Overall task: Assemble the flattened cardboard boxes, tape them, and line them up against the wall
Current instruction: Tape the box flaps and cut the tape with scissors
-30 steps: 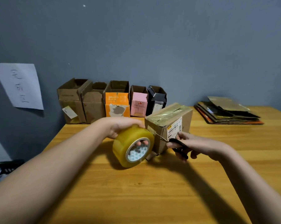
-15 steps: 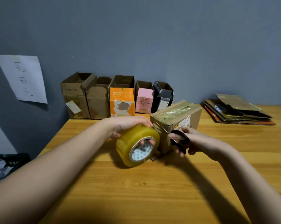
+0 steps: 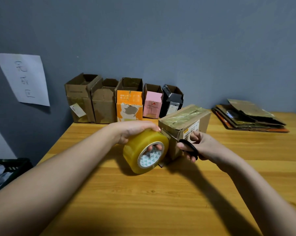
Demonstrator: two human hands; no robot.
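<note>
A gray wall (image 3: pixel 178 40) stands behind a wooden tabletop (image 3: pixel 143 201), with five open boxes (image 3: pixel 125 101) lined up against it and flat cardboard (image 3: pixel 249 116) stacked at the far right. The left hand (image 3: pixel 135 132) has its grip curled round the big tape roll (image 3: pixel 145 151), which sits just left of the taped box (image 3: pixel 184 126). The right hand (image 3: pixel 203 147), nearer that box, has its grip closed round black scissors (image 3: pixel 188 147), whose blades point left at the tape stretched between roll and box, likely the next cut.
</note>
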